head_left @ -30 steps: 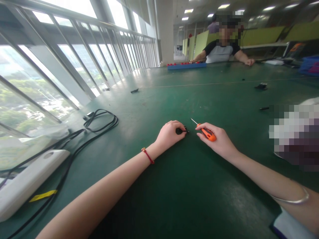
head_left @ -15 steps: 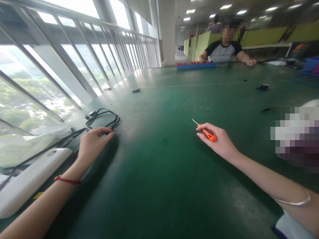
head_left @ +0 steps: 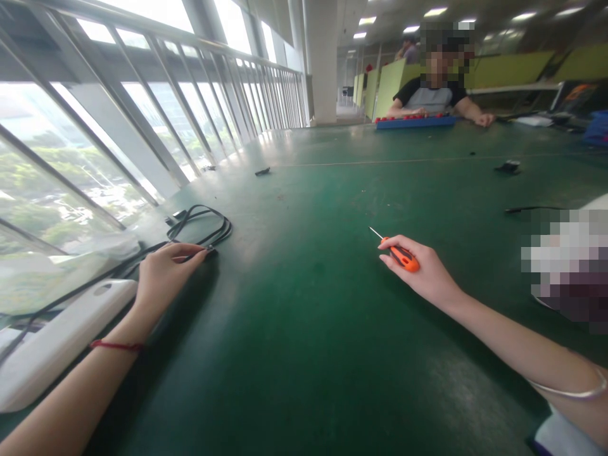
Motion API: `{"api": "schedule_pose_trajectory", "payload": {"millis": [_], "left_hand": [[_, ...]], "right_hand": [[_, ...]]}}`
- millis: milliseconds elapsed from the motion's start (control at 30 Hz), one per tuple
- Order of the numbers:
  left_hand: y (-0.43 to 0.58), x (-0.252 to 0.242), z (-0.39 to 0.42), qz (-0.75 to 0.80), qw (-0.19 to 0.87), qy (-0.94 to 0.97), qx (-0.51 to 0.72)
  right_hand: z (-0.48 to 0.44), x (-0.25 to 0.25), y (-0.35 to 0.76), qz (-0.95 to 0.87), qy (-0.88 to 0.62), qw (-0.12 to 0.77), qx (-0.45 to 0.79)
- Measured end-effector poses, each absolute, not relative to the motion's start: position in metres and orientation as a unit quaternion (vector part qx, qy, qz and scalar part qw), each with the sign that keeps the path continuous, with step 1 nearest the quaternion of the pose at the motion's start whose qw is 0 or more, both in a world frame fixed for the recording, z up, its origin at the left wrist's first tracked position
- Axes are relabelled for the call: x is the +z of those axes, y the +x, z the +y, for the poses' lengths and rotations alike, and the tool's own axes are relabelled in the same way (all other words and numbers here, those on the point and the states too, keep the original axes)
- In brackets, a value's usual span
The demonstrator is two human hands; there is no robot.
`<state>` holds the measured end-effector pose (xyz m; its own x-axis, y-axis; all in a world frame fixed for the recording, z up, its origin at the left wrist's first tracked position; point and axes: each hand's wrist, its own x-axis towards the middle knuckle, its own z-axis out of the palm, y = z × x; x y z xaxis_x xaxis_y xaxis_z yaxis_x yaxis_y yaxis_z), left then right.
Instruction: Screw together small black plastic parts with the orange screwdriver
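My right hand (head_left: 422, 266) is closed around an orange and black screwdriver (head_left: 403, 258). Its thin metal shaft points up and to the left, above the green tabletop (head_left: 304, 304). On the left, my left hand (head_left: 166, 269) has thumb and fingertips together at a small dark piece (head_left: 211, 251), too small to name. Just beyond that hand lies a coiled black cable (head_left: 223, 229), with a plug at its far end. A long white object (head_left: 71, 342) with an oval hole lies beside my left forearm.
Across the table sits a person (head_left: 430, 95), one arm behind a long blue tray (head_left: 415, 123) with red pieces. Small black parts (head_left: 509, 166) lie toward the far side. A metal railing (head_left: 180, 95) runs along the left. A blurred pale object (head_left: 570, 259) stands at the right.
The blue tray has slid to the right in front of the other person. My left fingers have drawn back slightly to the left, and the dark piece shows more. The screwdriver stays in my right hand.
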<state>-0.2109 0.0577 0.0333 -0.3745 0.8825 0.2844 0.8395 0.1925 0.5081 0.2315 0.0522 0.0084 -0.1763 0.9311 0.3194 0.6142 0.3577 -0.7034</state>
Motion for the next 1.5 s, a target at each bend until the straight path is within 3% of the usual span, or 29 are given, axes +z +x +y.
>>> {"api": "schedule_pose_trajectory", "payload": {"millis": [533, 1500], "left_hand": [[-0.222, 0.037, 0.06, 0.786, 0.093, 0.541, 0.284], [-0.22, 0.031, 0.063, 0.778, 0.072, 0.564, 0.267]], "right_hand": [[0.052, 0.007, 0.232, -0.734, -0.523, 0.369, 0.228], [0.051, 0.008, 0.23, -0.74, -0.522, 0.366, 0.212]]}}
